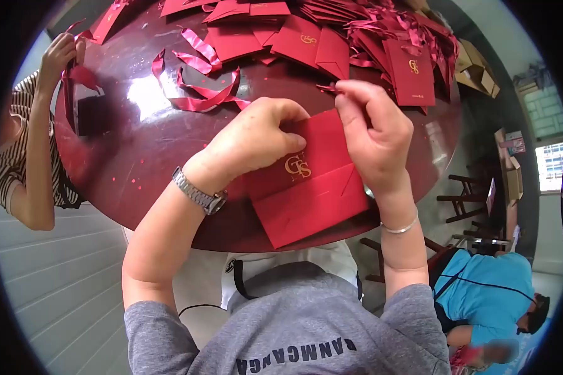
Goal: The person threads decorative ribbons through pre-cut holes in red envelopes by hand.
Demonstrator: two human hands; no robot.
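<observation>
A flat red paper gift bag (316, 206) with gold lettering lies folded at the table's near edge, its folded bottom toward me. My left hand (256, 134) grips its upper left side, thumb on the front and the fingers behind, partly hidden. Over the bag's upper right edge, my right hand (378, 128) is closed in a pinch. A short dark red ribbon end (326, 87) sticks out from those fingertips. Whether the ribbon is threaded through the bag cannot be seen.
Loose red ribbons (206, 94) lie on the round, glossy table (131, 181). Beyond them are piled red bags (306, 44), many with ribbons. At left, a person's hand (59, 56) holds a dark object with red ribbon. Another person in a blue shirt (488, 287) is at lower right.
</observation>
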